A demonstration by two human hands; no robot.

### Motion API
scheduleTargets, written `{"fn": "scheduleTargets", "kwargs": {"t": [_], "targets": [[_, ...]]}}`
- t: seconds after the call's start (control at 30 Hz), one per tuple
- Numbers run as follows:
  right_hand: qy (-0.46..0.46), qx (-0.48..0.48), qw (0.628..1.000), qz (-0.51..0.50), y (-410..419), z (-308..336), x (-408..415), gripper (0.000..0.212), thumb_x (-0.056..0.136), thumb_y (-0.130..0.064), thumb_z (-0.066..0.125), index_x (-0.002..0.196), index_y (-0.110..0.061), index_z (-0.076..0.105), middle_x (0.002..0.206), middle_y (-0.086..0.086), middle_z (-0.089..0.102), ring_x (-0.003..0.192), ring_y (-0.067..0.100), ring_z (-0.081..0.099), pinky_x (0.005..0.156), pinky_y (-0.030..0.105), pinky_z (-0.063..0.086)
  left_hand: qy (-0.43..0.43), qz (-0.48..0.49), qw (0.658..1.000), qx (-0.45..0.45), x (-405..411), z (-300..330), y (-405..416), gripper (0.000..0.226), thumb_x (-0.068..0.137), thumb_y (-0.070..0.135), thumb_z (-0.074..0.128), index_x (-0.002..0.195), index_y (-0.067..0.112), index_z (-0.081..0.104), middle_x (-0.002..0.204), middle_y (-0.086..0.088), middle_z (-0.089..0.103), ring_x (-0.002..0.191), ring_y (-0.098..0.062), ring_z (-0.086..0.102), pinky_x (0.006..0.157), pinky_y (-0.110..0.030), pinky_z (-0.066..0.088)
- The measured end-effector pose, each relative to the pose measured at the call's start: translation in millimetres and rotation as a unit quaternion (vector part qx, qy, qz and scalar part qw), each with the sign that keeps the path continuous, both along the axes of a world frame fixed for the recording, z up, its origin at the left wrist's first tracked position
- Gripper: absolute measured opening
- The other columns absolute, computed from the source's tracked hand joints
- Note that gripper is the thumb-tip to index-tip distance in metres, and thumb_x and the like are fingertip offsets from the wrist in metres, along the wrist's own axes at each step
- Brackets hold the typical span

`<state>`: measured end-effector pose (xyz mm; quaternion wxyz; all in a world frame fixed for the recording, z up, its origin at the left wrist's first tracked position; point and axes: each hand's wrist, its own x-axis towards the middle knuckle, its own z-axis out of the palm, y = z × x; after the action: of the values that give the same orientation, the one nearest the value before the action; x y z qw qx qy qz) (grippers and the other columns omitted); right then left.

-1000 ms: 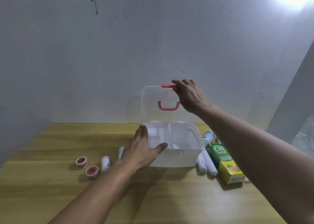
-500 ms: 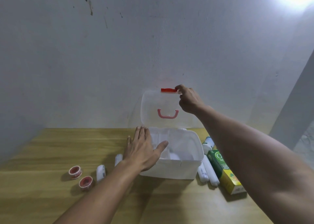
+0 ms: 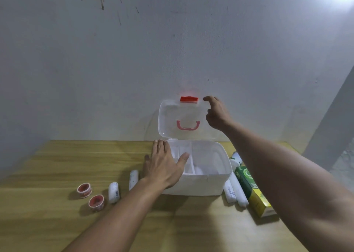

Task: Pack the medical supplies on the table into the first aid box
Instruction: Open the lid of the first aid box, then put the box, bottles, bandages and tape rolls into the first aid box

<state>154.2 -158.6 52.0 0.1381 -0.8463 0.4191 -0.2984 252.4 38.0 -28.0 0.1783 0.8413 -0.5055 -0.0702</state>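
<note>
Two bare forearms fill the lower half of the view — no sleeves, cuffs, watch, bracelet or gloves on any part that shows. The left hand (image 3: 164,165), toward 7 o'clock from the centre, shows short, unpainted nails and no rings. The right hand (image 3: 216,114), toward 3 o'clock, is equally unadorned — its broad forearm runs off at 4 o'clock with faint creases near the elbow
</note>
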Motion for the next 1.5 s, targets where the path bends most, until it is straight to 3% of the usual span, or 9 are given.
{"fn": "scheduleTargets", "kwargs": {"t": [0.27, 0.43, 0.53, 0.6, 0.7, 0.97, 1.17, 1.37, 1.5], "targets": [[0.031, 0.0, 1.0, -0.007, 25, -21, -59, 0.043, 0.086, 0.004, 0.047, 0.125, -0.013, 0.056, 0.126, 0.01, 0.06, 0.113, 0.028, 0.057, 0.094, 0.033, 0.044, 0.057, -0.04, 0.997, -0.045, 8, 3, 2, 0.058, 0.101, 0.022, 0.022, 0.152, 0.001, 0.004, 0.163, -0.011, 0.0, 0.151, -0.021, -0.001, 0.122, -0.034, 0.003], [0.231, 0.052, 0.969, -0.067, 38, -39, -108, 0.027, 0.073, -0.008, 0.06, 0.098, -0.005, 0.07, 0.104, 0.013, 0.073, 0.094, 0.034, 0.066, 0.083, 0.038, 0.057, -0.008, -0.029, 1.0, 0.004, 7, -1, 0, 0.065, 0.099, 0.037, 0.021, 0.153, 0.002, 0.006, 0.163, -0.011, 0.004, 0.15, -0.022, 0.003, 0.122, -0.038, 0.01], [0.305, 0.107, 0.941, -0.095, 57, -40, -132, 0.035, 0.074, -0.025, 0.069, 0.104, -0.006, 0.067, 0.098, 0.012, 0.072, 0.087, 0.03, 0.068, 0.074, 0.038, 0.058, -0.092, -0.029, 0.995, 0.031, 7, 3, -1, 0.069, 0.097, 0.042, 0.02, 0.152, 0.002, 0.01, 0.162, -0.013, 0.012, 0.149, -0.026, 0.011, 0.12, -0.045, 0.015], [0.326, 0.144, 0.928, -0.112, 66, -42, -142, 0.049, 0.073, -0.036, 0.074, 0.113, -0.009, 0.063, 0.102, 0.009, 0.069, 0.088, 0.026, 0.067, 0.07, 0.037, 0.057, -0.143, -0.039, 0.987, 0.057, 7, 7, -1, 0.069, 0.097, 0.043, 0.017, 0.153, 0.004, 0.005, 0.163, -0.011, 0.004, 0.15, -0.024, 0.003, 0.121, -0.048, 0.008], [0.337, 0.193, 0.913, -0.121, 77, -47, -151, 0.067, 0.068, -0.046, 0.079, 0.123, -0.016, 0.056, 0.113, 0.007, 0.063, 0.094, 0.025, 0.063, 0.074, 0.037, 0.059, -0.132, -0.067, 0.985, 0.084, 7, 9, -3, 0.068, 0.099, 0.046, 0.013, 0.153, 0.007, -0.003, 0.163, -0.008, -0.008, 0.15, -0.02, -0.008, 0.121, -0.048, -0.002], [0.263, 0.144, 0.943, -0.143, 74, -18, -151, 0.049, 0.059, -0.041, 0.079, 0.1, -0.017, 0.067, 0.077, 0.001, 0.066, 0.065, 0.018, 0.064, 0.054, 0.024, 0.049, -0.081, -0.078, 0.99, 0.082, 9, 6, -5, 0.07, 0.098, 0.053, 0.014, 0.154, 0.014, -0.004, 0.162, -0.005, -0.012, 0.15, -0.018, -0.011, 0.122, -0.046, -0.001], [0.25, 0.059, 0.964, -0.073, 81, 41, -120, 0.042, 0.066, -0.031, 0.079, 0.104, -0.016, 0.071, 0.095, 0.009, 0.072, 0.082, 0.027, 0.067, 0.073, 0.041, 0.061, -0.08, -0.083, 0.989, 0.095, 7, 8, -6, 0.063, 0.098, 0.049, 0.013, 0.154, 0.022, 0.0, 0.162, -0.007, -0.014, 0.149, -0.019, -0.013, 0.121, -0.048, -0.004], [0.348, 0.009, 0.937, 0.035, 93, 40, -70, 0.042, 0.066, -0.028, 0.077, 0.107, -0.019, 0.073, 0.099, 0.006, 0.071, 0.082, 0.021, 0.059, 0.054, 0.021, 0.043, -0.086, -0.083, 0.988, 0.1, 9, 7, -7, 0.06, 0.099, 0.043, 0.014, 0.154, 0.022, 0.001, 0.162, -0.008, -0.015, 0.149, -0.02, -0.014, 0.12, -0.049, -0.004], [0.378, 0.019, 0.923, 0.069, 92, 17, -44, 0.044, 0.07, -0.028, 0.079, 0.112, -0.015, 0.07, 0.101, 0.003, 0.07, 0.086, 0.019, 0.064, 0.069, 0.025, 0.053, -0.086, -0.083, 0.988, 0.1, 7, 8, -6, 0.059, 0.101, 0.041, 0.015, 0.154, 0.021, 0.0, 0.161, -0.008, -0.017, 0.149, -0.021, -0.016, 0.12, -0.049, -0.004]]}}
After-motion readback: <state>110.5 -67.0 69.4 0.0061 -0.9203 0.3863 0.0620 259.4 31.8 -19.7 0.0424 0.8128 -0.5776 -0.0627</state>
